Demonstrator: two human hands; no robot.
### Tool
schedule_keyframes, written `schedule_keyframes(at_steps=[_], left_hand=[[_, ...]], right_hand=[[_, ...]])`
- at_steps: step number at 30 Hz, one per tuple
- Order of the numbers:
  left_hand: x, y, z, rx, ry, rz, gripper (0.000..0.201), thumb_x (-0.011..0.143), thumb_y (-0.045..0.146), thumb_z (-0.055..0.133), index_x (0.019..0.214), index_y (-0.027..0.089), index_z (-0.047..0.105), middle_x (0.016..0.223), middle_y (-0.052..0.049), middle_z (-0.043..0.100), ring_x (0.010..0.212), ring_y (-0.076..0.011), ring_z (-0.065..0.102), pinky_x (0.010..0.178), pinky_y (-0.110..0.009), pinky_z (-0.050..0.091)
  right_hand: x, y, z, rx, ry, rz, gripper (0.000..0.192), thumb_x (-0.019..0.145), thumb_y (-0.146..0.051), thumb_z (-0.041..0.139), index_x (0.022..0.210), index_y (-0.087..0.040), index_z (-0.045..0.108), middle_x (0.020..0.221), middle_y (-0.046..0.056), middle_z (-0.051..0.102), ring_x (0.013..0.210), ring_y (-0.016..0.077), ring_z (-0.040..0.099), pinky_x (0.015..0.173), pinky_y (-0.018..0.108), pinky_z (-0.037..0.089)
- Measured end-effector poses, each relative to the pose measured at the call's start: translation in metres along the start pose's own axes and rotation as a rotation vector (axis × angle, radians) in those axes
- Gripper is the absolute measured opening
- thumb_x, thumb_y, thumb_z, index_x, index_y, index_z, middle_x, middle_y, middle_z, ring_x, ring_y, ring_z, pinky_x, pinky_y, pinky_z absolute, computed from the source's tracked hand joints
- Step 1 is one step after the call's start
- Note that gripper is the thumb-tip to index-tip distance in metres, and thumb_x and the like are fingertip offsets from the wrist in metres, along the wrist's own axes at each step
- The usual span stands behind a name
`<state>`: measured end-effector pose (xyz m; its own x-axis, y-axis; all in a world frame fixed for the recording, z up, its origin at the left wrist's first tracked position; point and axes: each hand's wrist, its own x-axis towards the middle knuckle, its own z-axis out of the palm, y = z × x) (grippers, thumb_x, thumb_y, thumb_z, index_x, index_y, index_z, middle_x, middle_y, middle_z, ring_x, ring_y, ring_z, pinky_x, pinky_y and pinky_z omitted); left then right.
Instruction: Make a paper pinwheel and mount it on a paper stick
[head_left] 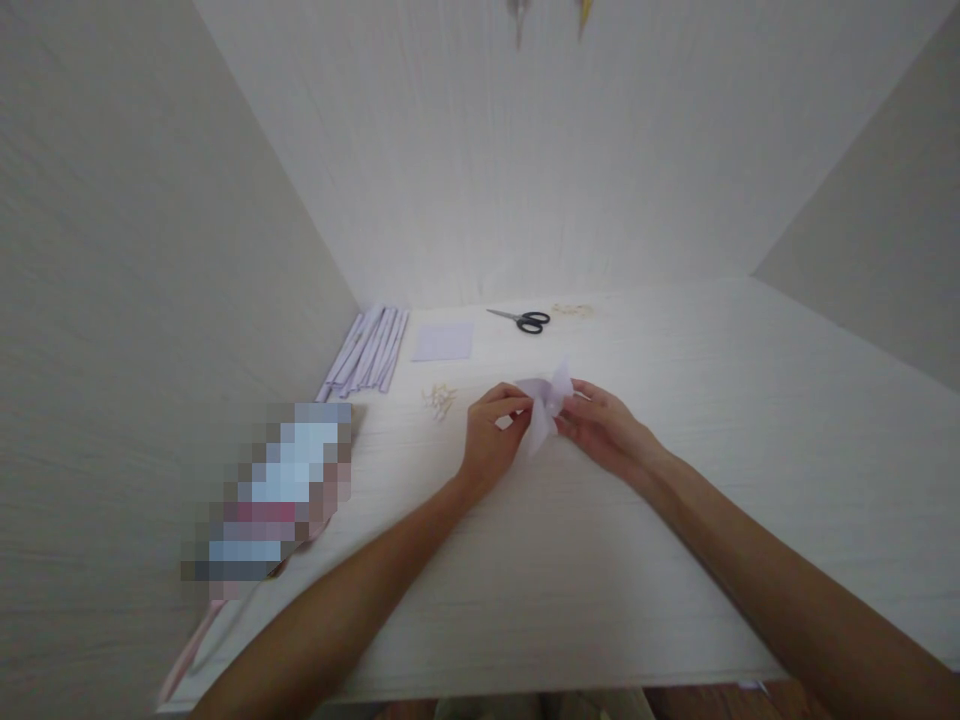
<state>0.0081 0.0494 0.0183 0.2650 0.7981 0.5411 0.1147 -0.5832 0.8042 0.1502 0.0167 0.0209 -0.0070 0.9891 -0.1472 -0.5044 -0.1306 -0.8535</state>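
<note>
The left hand (493, 432) and right hand (609, 428) pinch 1 folded lilac paper (559, 386) (the pixelated item (289, 480) is unreadable).

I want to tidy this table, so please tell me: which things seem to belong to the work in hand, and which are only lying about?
Probably for the work:
lilac paper, held by left hand and right hand
sheet, also lilac
rolls, also lilac
scissors, perhaps
pale bits near the left hand, perhaps

Probably just lying about:
blurred object at left
pink strap
</note>
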Motion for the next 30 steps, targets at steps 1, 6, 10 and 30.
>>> schedule_keyframes(at_steps=[1, 6, 10, 30], left_hand=[[0.0, 0.001, 0.0, -0.007, -0.009, -0.008, 0.015, 0.064, 0.006, 0.052, 0.063, 0.015, 0.064, 0.064, -0.001, 0.057, 0.06, -0.0093, 0.051, 0.056, -0.021, 0.041], [0.0, 0.002, 0.0, -0.074, -0.051, -0.055, 0.012, 0.063, 0.01, 0.055, 0.061, 0.016, 0.065, 0.062, -0.001, 0.058, 0.058, -0.0095, 0.05, 0.054, -0.021, 0.041], [0.001, -0.002, -0.002, -0.219, -0.082, -0.081, 0.008, 0.063, 0.014, 0.056, 0.061, 0.015, 0.064, 0.064, -0.002, 0.059, 0.06, -0.0099, 0.051, 0.055, -0.021, 0.041], [0.002, 0.001, 0.003, -0.265, 0.077, -0.424, 0.013, 0.059, 0.025, 0.06, 0.055, 0.013, 0.057, 0.051, 0.003, 0.051, 0.053, -0.0093, 0.046, 0.053, -0.023, 0.037]], right_hand=[[0.0, 0.0, 0.0, 0.008, -0.026, 0.013, 0.026, 0.058, -0.021, 0.067, 0.082, -0.02, 0.057, 0.081, 0.001, 0.06, 0.072, 0.0112, 0.056, 0.071, 0.027, 0.043], [0.0, 0.0, -0.004, -0.064, -0.131, -0.021, 0.019, 0.057, -0.018, 0.067, 0.075, -0.018, 0.06, 0.073, 0.0, 0.062, 0.068, 0.0117, 0.057, 0.072, 0.028, 0.043], [0.001, -0.004, -0.009, -0.047, -0.175, -0.012, 0.017, 0.06, -0.024, 0.066, 0.074, -0.017, 0.061, 0.074, 0.001, 0.063, 0.068, 0.0117, 0.057, 0.07, 0.027, 0.044], [-0.001, 0.003, 0.004, -0.038, -0.087, -0.111, 0.047, 0.048, -0.015, 0.072, 0.089, -0.024, 0.051, 0.078, -0.002, 0.059, 0.069, 0.0095, 0.056, 0.065, 0.023, 0.045]])
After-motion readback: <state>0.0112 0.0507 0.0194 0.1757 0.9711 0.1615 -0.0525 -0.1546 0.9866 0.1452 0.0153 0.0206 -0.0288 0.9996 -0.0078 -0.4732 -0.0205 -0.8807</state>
